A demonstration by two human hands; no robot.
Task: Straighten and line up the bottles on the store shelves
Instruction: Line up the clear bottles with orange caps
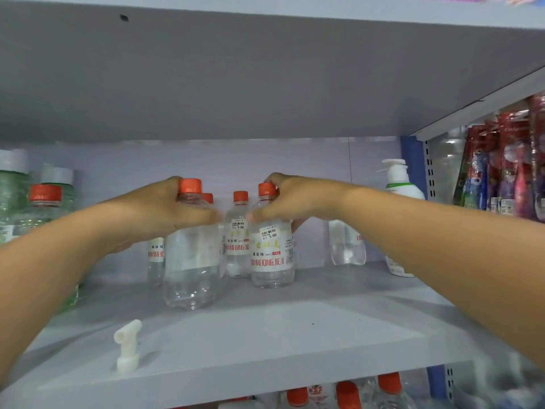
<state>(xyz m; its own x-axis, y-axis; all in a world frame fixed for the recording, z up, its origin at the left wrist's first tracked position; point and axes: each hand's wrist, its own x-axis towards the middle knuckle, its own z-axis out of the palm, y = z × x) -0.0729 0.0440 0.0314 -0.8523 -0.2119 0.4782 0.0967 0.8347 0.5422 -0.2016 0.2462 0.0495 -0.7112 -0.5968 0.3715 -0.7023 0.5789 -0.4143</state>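
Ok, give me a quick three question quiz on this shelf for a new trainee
1. True or false: both hands are gripping bottles with orange caps.
2. What loose white item lies near the shelf's front edge? A) pump nozzle B) cloth C) price tag
3. What price shows on the sticker of the bottle in the right hand?

Key:
1. True: left hand on the front bottle, right hand on the labelled bottle.
2. A, the pump nozzle.
3. 5.00.

A pale grey metal shelf (pixel 265 343) runs under a matching shelf underside (pixel 236 78), with a flat lilac-grey back panel (pixel 224 160) behind. A blue slotted upright (pixel 414 166) stands at right; soft, even light falls throughout.
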